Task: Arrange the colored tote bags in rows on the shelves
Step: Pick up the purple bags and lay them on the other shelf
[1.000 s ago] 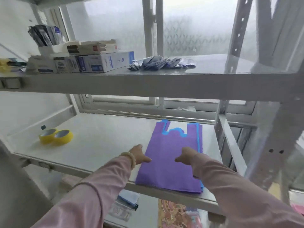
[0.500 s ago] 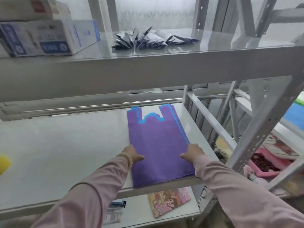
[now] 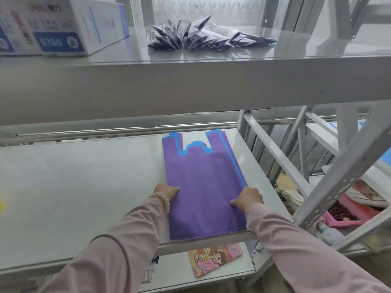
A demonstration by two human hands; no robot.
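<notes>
The purple tote bag point(image 3: 203, 187), atop a blue tote bag point(image 3: 233, 159), lies centre-right on the middle shelf point(image 3: 84, 187). The left hand point(image 3: 166, 192) and right hand point(image 3: 247, 198) have slid outward; each grip now clamps a side edge, probably squaring the stack.

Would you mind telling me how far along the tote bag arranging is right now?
Done: a purple tote bag lies flat on the middle shelf, atop a blue bag. In hand: the left hand and right hand hold its side edges. Left: only this one stack shows, so the rows remain.
</notes>
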